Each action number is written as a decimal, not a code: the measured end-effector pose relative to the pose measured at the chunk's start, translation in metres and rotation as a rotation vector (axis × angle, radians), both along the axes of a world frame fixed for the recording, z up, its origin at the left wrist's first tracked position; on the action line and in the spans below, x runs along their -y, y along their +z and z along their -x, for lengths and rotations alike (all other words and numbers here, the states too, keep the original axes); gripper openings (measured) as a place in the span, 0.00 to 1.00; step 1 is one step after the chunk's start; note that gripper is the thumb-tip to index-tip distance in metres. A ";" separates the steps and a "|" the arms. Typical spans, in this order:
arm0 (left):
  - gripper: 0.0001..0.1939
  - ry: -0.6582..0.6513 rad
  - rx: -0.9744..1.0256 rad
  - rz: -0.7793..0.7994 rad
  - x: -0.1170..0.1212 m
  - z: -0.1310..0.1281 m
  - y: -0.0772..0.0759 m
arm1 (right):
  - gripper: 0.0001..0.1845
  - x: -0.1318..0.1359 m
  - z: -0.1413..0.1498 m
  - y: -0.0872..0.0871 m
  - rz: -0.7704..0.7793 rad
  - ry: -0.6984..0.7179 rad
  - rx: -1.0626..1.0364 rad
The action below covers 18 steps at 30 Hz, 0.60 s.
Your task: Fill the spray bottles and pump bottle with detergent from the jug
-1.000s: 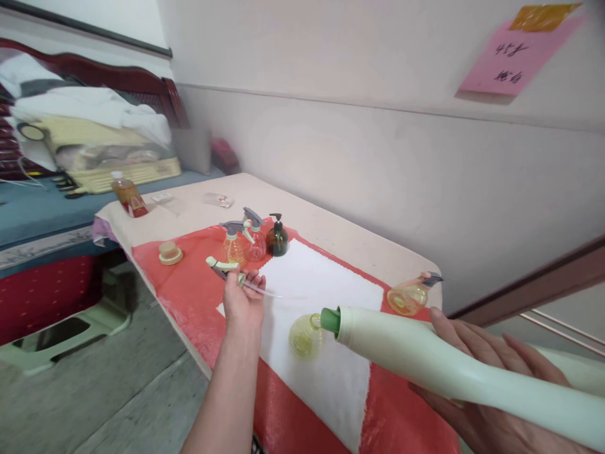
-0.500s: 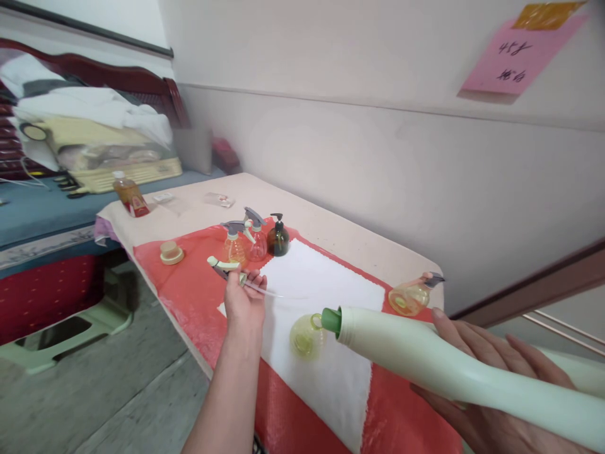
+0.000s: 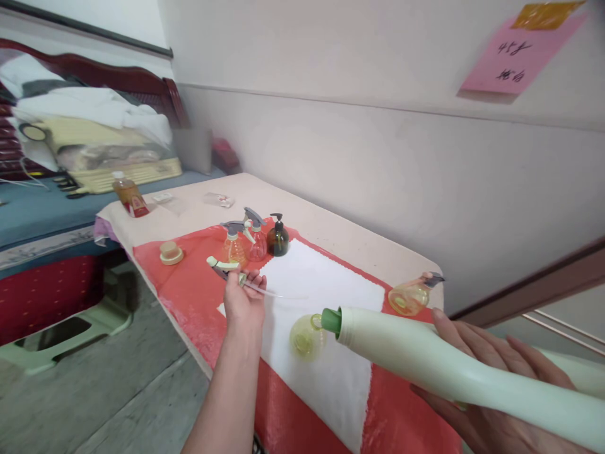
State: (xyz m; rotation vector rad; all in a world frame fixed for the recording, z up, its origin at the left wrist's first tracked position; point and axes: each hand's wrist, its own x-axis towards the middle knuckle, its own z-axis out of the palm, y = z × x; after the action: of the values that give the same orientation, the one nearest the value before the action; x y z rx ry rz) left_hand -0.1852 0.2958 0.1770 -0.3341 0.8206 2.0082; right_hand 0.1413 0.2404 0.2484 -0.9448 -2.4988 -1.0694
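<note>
My left hand (image 3: 246, 299) grips a grey and pale green trigger spray head (image 3: 227, 270), its clear dip tube pointing right over the white cloth (image 3: 331, 271). A yellow see-through spray bottle (image 3: 305, 339) without its head stands on that cloth. My right hand (image 3: 501, 372) is closed around a pale green watering can, partly out of view, whose long spout (image 3: 406, 340) crosses the lower right. The spout's dark green tip (image 3: 331, 320) is at the bottle's mouth; whether they touch, or liquid flows, I cannot tell.
Two spray bottles (image 3: 234, 249) and a dark pump bottle (image 3: 278, 238) stand behind the cloth. Another yellow spray bottle (image 3: 409, 297) is at the right. A beige lid-like piece (image 3: 171, 253) lies on the red sheet (image 3: 189, 284). An amber bottle (image 3: 130, 195) stands at the far left corner.
</note>
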 end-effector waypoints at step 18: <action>0.09 0.006 0.012 -0.009 0.000 0.000 -0.002 | 0.30 0.003 -0.004 -0.004 -0.038 -0.099 0.146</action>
State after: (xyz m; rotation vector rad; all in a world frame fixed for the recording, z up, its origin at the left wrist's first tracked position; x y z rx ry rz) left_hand -0.1851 0.2955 0.1753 -0.3441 0.8035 2.0132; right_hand 0.1452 0.2373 0.2440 -1.0238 -2.5600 -1.2538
